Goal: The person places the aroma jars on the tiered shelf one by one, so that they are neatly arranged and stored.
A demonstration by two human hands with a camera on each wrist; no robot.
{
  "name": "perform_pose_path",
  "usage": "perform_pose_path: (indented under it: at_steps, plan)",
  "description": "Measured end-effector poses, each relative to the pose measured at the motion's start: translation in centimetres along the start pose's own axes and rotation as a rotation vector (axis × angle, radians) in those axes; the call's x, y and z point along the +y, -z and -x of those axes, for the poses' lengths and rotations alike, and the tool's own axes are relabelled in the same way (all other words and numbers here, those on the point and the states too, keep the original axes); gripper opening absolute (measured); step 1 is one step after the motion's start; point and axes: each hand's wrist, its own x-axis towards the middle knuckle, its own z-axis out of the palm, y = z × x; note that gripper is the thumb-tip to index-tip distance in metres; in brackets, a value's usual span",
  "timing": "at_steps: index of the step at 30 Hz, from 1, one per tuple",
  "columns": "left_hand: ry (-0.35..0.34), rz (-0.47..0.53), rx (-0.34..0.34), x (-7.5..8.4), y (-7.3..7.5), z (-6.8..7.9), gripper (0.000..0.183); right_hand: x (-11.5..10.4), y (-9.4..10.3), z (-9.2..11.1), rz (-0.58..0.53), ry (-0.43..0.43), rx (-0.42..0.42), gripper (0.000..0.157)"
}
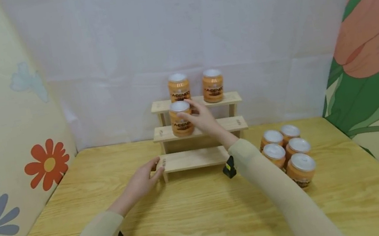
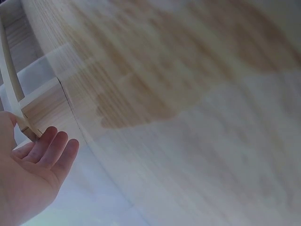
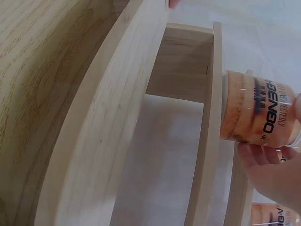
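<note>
My right hand (image 1: 205,118) grips an orange can (image 1: 182,124) with a silver lid, standing upright near the left end of the middle step of a three-step wooden stand (image 1: 196,158). In the right wrist view the fingers curl round the upper part of that can (image 3: 256,110), its base at the step board. My left hand (image 1: 142,180) holds the left end of the bottom step, thumb at the front and fingers farther back. From the left wrist, this hand (image 2: 33,174) has thumb and fingers on either side of the board's end.
Two more orange cans, a left one (image 1: 179,86) and a right one (image 1: 213,84), stand on the top step. Several matching cans (image 1: 301,174) are grouped on the wooden table (image 1: 192,226) at the right. A white cloth (image 1: 116,42) hangs behind; flower-painted panels flank the table.
</note>
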Motion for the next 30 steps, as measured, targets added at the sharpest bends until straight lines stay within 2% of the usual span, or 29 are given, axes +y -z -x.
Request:
perform_pose_path:
  at_steps: [18,23,27,30]
  plan:
    - [0.026,0.015,-0.025,0.3,0.1,0.0,0.056,0.1,0.0,0.0,-0.040,-0.046,0.054,0.065]
    - [0.007,-0.007,-0.007,0.1,-0.3,0.0,0.056,0.3,0.3,0.4,-0.016,-0.079,0.023,0.065]
    - [0.018,-0.003,-0.007,0.1,-0.4,0.0,0.056,0.1,1.1,1.2,0.002,-0.105,-0.022,0.067]
    - [0.034,0.007,-0.018,0.2,-0.1,0.1,0.056,-0.1,2.0,2.0,0.018,-0.099,-0.046,0.060]
